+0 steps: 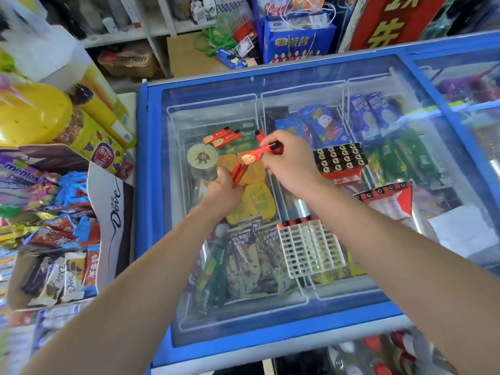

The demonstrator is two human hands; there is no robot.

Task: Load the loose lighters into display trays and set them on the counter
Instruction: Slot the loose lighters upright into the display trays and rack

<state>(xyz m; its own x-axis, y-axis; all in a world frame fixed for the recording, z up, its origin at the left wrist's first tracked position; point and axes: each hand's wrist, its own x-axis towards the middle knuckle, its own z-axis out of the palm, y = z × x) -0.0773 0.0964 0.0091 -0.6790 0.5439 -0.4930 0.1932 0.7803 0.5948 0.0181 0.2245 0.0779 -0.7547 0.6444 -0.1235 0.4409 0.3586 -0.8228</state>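
Observation:
I stand over a blue freezer with a glass lid [270,315]. My left hand [223,192] grips a small bunch of red lighters [239,171]. My right hand [290,161] pinches one red lighter [259,152] and holds it level just above that bunch. Two loose red lighters [223,137] lie on the glass beyond my hands. To the right stands a full display tray of lighters [341,158] with black tops up. A white tray [311,247] with open slots lies nearer me, with a few lighters in its far row. Another partly filled tray [387,196] lies to its right.
Ice cream packs show under the glass. A Dove box and heaps of sweets [54,226] crowd the counter on the left, with yellow tubs [89,125] behind. A white paper [460,228] lies on the lid at right. Shelves and a blue bag [297,41] stand behind.

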